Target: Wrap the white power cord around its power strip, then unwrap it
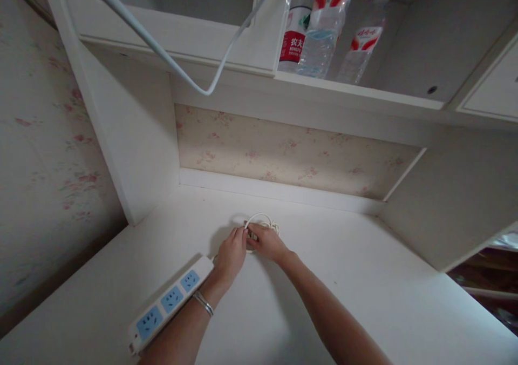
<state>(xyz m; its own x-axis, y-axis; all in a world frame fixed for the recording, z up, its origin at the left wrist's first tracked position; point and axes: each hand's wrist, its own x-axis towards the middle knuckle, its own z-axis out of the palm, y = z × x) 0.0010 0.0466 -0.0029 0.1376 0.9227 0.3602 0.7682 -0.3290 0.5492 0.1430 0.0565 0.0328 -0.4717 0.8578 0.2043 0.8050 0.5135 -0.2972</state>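
Note:
A white power cord (261, 215) lies bundled in loops on the white desktop, toward the back. My left hand (231, 251) is closed on the cord from the left side. From the right, my right hand (265, 241) grips the same bundle, its fingertips close to the left hand's. Part of the bundle is hidden behind the fingers. A white power strip (162, 311) with blue socket faces lies slantwise beside my left forearm, its far end near the left wrist. A silver bracelet (203, 303) circles that wrist.
Overhead runs a white shelf (356, 89) holding several plastic bottles (321, 35). A thick white cable (208, 92) droops in front of it. Side panels (129, 138) close the desk (332, 300) left and right. Flowered wallpaper (283, 149) shows at the back.

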